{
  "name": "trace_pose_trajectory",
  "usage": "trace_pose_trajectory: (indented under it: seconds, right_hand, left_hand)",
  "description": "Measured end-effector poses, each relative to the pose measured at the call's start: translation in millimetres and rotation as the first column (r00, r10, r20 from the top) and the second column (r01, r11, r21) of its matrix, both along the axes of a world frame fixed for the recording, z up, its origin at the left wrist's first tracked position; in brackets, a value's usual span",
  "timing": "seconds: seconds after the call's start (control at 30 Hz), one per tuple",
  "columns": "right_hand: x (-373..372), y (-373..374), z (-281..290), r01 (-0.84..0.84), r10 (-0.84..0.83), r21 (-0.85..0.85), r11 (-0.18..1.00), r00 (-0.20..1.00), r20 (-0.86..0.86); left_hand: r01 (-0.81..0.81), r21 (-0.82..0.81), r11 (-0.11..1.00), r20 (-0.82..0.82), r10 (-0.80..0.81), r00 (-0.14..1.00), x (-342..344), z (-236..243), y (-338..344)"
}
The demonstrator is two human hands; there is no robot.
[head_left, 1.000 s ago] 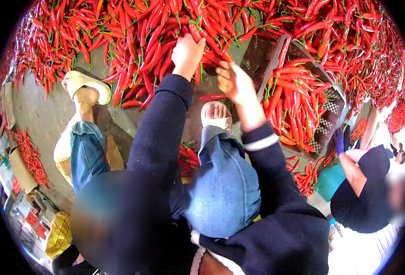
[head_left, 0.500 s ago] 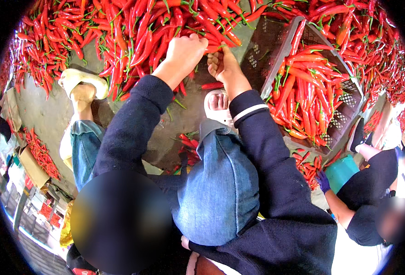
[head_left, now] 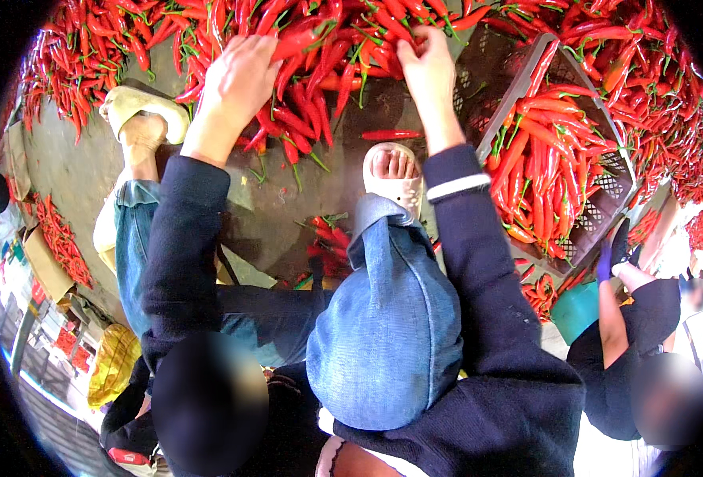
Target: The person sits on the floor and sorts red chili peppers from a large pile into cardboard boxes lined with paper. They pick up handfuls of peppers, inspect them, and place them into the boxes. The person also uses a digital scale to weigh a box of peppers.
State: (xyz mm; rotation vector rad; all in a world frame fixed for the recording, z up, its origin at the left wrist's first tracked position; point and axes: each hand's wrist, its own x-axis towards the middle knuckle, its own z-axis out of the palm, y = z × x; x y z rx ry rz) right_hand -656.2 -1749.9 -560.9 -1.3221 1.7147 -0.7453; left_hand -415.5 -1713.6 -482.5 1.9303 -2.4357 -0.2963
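Observation:
Above the near edge of a big heap of red chili peppers (head_left: 304,111), my two hands are apart. My left hand (head_left: 236,83) is closed at the fingertips on a red chili pepper (head_left: 300,41), which points right with its green stem end away from the hand. My right hand (head_left: 433,75) reaches into the far side of the heap, thumb and forefinger spread with a gap between them, beside several peppers; its other fingers are partly hidden. A single chili pepper (head_left: 391,134) lies on the floor between my hands, just beyond my sandal (head_left: 399,187).
On the right a tilted plastic crate (head_left: 518,87) holds many chili peppers. More peppers are heaped behind it. A person (head_left: 618,350) in dark clothes sits at lower right near a teal container (head_left: 576,312). Another light sandal (head_left: 168,119) stands at left. A yellow bag (head_left: 114,366) lies lower left.
My hands, close together before, have moved apart: the left to the left, now with a pepper, the right to the right and farther out. The person at right has shifted an arm.

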Motion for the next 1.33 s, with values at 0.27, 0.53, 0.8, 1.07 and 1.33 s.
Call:
trace_pose_trajectory:
  seconds: [0.27,0.53,0.8,1.07,1.33]
  right_hand:
    - [-35,-51,9,-0.529,0.426,-0.044,0.848,0.727,-0.538]
    - [-35,-6,9,-0.630,0.740,0.454,0.630,0.310,-0.597]
    - [-29,45,68,-0.790,0.719,0.027,0.613,0.543,-0.433]
    - [-29,100,81,-0.657,0.654,-0.015,0.754,0.752,-0.087]
    - [-30,111,44,-0.460,0.187,0.498,0.735,0.844,0.503]
  left_hand:
    - [-0.318,0.231,0.919,-0.413,0.389,0.824,-60,27,8]
    - [-0.254,0.700,0.667,-0.710,0.687,-0.154,-103,-50,47]
    - [0.337,0.904,0.264,-0.048,0.844,-0.534,-109,-43,75]
    - [0.413,0.834,0.366,-0.074,0.816,-0.573,-103,-37,100]
    - [0.045,0.872,0.487,-0.368,0.714,-0.596,-104,-45,117]
